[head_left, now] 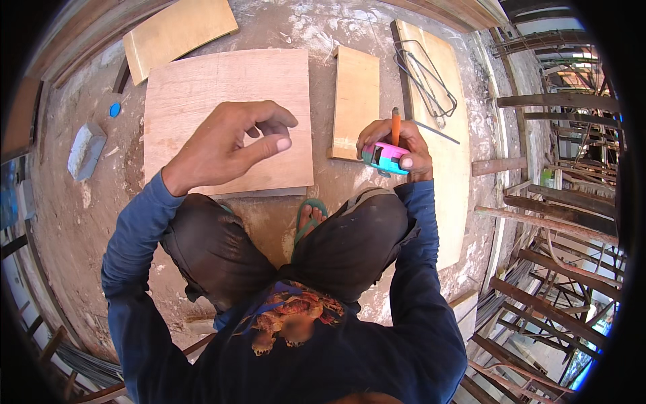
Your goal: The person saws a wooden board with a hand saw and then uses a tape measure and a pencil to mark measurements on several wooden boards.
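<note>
My right hand (420, 149) is closed around a pink and teal tape measure (386, 159). An orange pencil (396, 124) stands up between the fingers of that same hand. Over the lower part of a square plywood sheet (195, 94), my left hand (225, 143) is held in the air. Its fingers curl loosely, with the thumb apart from them and nothing in between. The sheet lies on the floor in front of my bent knees. Just beyond my right hand is a narrow pale wooden piece (358, 87), its lower end close to the tape measure.
A long pale board (452, 215) lies to the right, with a bent dark rod loop (431, 84) on it. Another board (178, 35) rests at the far left. A grey block (86, 152) and a blue cap (115, 109) sit left. Stacked timbers (558, 202) line the right side.
</note>
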Motion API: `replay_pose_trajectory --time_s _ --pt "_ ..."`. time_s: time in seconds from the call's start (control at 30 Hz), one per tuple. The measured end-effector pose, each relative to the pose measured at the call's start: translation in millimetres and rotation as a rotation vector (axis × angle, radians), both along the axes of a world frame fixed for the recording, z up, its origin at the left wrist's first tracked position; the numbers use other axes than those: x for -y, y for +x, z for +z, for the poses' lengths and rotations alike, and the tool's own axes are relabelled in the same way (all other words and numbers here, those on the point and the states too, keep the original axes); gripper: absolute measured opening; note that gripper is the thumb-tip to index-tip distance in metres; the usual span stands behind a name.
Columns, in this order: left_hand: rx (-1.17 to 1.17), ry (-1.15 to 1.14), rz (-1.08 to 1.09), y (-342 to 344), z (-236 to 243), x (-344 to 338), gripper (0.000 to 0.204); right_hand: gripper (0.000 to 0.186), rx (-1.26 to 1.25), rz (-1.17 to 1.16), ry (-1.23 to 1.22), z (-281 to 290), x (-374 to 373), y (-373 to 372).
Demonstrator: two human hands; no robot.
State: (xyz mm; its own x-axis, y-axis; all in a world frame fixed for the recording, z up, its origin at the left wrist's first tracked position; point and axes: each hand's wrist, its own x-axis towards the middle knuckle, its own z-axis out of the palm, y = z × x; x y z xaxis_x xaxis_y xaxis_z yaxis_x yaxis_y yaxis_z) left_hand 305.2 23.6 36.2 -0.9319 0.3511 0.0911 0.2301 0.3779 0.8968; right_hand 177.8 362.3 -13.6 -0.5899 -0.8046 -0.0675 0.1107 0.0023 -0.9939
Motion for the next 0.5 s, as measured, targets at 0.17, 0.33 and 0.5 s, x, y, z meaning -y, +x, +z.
replay_pose_trajectory --time_s 0.17,0.33,0.5 --pt "-0.316 -0.064 -0.084 -18.1 -5.6 -80.3 0.048 0.074 0.111 0.022 -0.217 2.0 8.0 5.3" --pt "-0.447 0.041 -0.041 -30.0 -24.4 -120.6 0.054 0.084 0.154 -0.023 -0.254 -8.7 9.5 1.5" --pt "-0.465 0.075 -0.016 -53.5 -35.0 -124.1 0.053 0.089 0.134 -0.105 -0.22 -15.6 8.4 -13.9"
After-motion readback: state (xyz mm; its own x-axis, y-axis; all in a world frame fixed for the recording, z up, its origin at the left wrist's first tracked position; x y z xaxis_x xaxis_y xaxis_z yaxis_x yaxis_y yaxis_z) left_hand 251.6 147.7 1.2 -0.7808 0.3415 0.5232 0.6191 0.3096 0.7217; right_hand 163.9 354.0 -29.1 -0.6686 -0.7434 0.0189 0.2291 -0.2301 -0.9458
